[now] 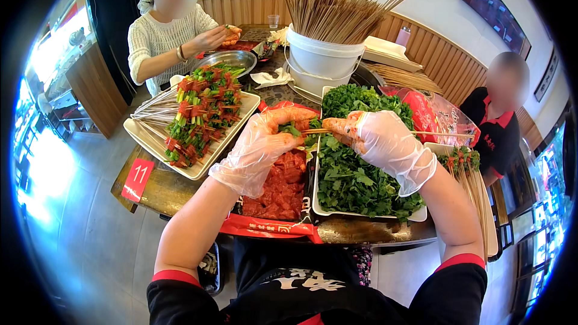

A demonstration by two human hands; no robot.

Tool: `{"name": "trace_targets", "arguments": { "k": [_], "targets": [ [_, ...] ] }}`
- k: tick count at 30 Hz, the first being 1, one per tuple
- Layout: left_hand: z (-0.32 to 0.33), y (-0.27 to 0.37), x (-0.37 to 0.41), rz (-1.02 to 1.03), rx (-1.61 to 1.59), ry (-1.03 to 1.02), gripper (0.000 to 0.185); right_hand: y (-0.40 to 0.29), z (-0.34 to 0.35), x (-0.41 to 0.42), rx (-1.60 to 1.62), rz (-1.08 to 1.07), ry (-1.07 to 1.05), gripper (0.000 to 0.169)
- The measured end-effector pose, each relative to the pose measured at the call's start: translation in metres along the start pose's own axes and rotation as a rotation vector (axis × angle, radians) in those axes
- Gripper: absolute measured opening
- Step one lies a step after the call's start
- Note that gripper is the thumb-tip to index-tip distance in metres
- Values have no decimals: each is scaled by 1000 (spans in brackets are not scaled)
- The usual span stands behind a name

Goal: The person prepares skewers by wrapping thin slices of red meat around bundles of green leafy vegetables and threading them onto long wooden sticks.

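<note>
My left hand (266,144), in a clear plastic glove smeared with red, pinches a small bundle of cilantro (298,127). In my gloved right hand (370,137) is a thin wooden skewer (445,134), its tip end meeting the bundle and its other end pointing right. Whether meat is wrapped in the bundle is hidden by my fingers. Beneath my left hand lies an opened red and black bag of raw marinated meat slices (277,189). Under my right hand a white tray (417,214) is heaped with loose cilantro (356,180).
At left, a tray (205,169) carries finished meat-and-greens skewers (207,113). A white bucket (323,52) of bare skewers stands behind. Cilantro skewers (463,162) lie on a tray at right. One person (171,40) handles food across the table; another (492,117) is at right.
</note>
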State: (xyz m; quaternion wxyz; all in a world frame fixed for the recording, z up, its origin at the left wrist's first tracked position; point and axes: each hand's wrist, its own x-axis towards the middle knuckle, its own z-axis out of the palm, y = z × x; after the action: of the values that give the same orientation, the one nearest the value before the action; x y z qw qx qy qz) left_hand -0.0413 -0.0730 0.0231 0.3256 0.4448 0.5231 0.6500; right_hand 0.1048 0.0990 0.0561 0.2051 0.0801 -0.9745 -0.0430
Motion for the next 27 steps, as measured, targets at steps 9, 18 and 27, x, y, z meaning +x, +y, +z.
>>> {"name": "trace_targets", "arguments": {
  "k": [9,18,27],
  "targets": [
    [-4,-10,13,-52,-266,194,24,-14,15,0,-9,141,129,19],
    [-8,-9,18,-26,-505,237,32,-16,34,-3,445,283,215,23],
    [-8,-10,17,-32,-691,205,30,-31,30,6,232,278,247,33]
  ]
}}
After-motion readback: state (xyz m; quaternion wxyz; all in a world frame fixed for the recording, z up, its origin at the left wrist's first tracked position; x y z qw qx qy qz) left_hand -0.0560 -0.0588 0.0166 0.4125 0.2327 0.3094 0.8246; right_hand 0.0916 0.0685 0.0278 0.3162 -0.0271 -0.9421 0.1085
